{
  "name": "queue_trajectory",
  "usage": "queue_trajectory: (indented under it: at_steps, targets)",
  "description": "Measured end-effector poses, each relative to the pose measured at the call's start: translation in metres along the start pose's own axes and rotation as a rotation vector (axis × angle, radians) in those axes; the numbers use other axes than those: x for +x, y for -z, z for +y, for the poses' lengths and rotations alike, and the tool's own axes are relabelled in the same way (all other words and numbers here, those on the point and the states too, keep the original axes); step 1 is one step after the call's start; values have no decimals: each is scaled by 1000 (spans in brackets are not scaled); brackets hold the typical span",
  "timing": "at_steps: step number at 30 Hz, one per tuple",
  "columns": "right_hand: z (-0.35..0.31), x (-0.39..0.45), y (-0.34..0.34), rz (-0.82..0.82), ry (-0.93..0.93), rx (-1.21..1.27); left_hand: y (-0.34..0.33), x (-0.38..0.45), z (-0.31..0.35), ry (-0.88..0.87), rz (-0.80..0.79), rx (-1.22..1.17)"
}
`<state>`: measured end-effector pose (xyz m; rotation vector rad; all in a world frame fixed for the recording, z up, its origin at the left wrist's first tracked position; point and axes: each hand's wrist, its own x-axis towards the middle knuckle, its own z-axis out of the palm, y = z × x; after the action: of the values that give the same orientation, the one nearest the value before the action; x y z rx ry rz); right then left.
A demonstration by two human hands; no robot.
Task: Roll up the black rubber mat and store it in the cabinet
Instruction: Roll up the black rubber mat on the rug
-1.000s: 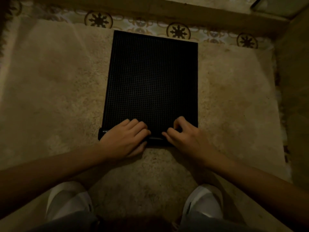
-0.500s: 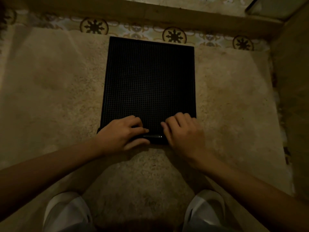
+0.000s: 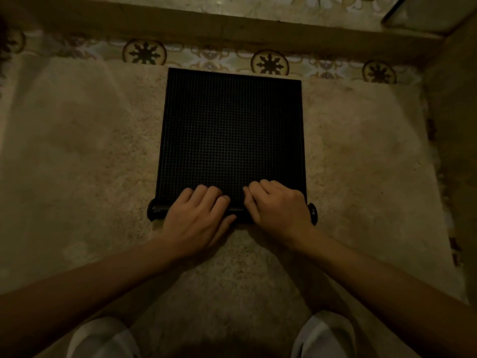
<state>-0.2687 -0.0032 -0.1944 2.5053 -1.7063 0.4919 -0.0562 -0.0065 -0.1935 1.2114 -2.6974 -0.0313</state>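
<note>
The black gridded rubber mat (image 3: 232, 130) lies on the beige shaggy rug (image 3: 85, 156), and its near-edge roll is now thicker than a second ago. The left hand (image 3: 198, 215) and right hand (image 3: 277, 205), fingers curled, press down on that roll; most of the mat is still flat, so rolling has barely begun.

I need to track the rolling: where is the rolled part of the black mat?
In the head view, the rolled end of the black rubber mat lies at its near edge on the beige shaggy rug, under the left hand and right hand.

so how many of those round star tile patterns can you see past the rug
4: one left of the mat, one behind it, one to the right, one cut off far left. The rug may hide more.
</note>
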Motion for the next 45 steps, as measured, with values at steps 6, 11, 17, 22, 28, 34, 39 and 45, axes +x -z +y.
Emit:
queue_trajectory:
  at_steps: [6, 11, 17, 22, 28, 34, 39, 45]
  targets:
    - [-10, 1, -5, 57, -139, -133, 0, 25, -12, 1, -106, 47]
    - [-7, 8, -9, -26, -21, -85, 2, 34, -13, 67, -55, -44]
    - [0, 25, -6, -121, -99, 43, -5, 29, -5, 89, 55, 83]
    - [-2, 27, -7, -46, -157, -45, -1, 48, -16, 60, -30, 31]
    - [-2, 33, -13, -2, -93, -86, 6, 63, -20, 134, -53, -5]
    - [8, 54, -13, 13, -97, 3, 1, 53, -8, 271, -19, 33]
    - [12, 58, -12, 55, -94, 3, -2, 59, -18, 182, -11, 57]
    - [8, 49, -22, 168, -137, -63, 1, 89, -35, 241, -3, -38]
